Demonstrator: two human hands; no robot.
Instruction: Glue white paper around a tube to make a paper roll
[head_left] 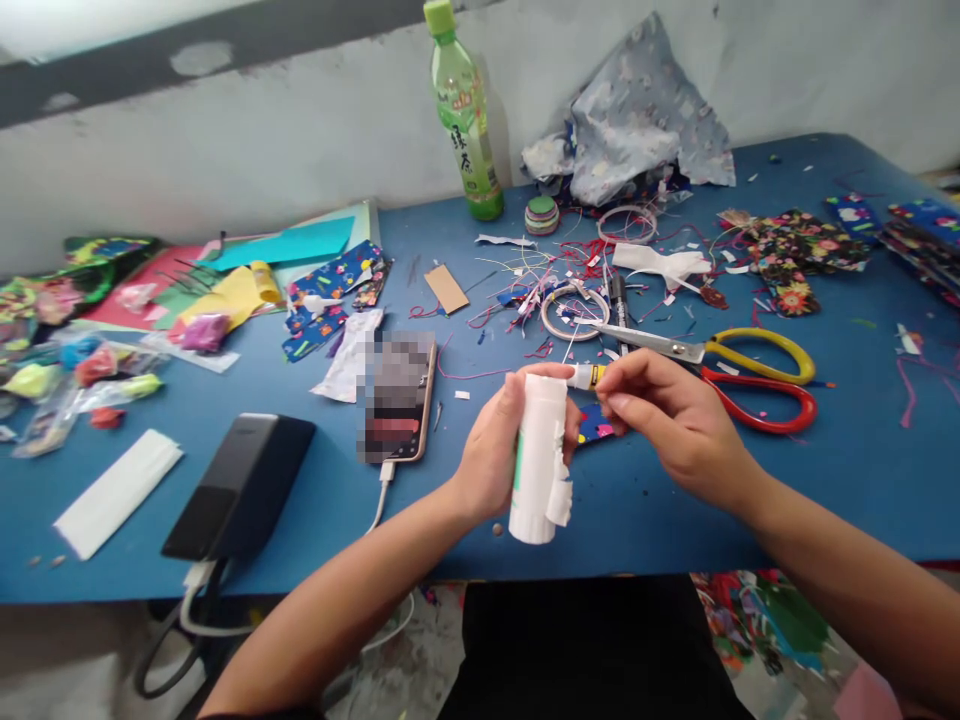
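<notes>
My left hand (495, 440) is wrapped round a white glue stick (538, 460), held nearly upright above the table's front edge. Its paper label is torn and peels away on the right side, and a green strip shows on the left. Just right of it, my right hand (667, 420) is closed in a pinch; whatever sits between the fingertips is too small to make out. Behind the fingers lies a small yellow-and-white tube (589, 376), partly hidden. Scissors (720, 365) with one yellow and one red handle lie beyond my right hand.
A phone (401, 400) on a cable and a dark power bank (240, 485) lie left of my hands. Thread scraps, a ring-shaped roll (576, 310) and a marker (619, 305) are behind them. A green tea bottle (469, 130) stands by the wall. Patterned cloth (810, 250) lies right.
</notes>
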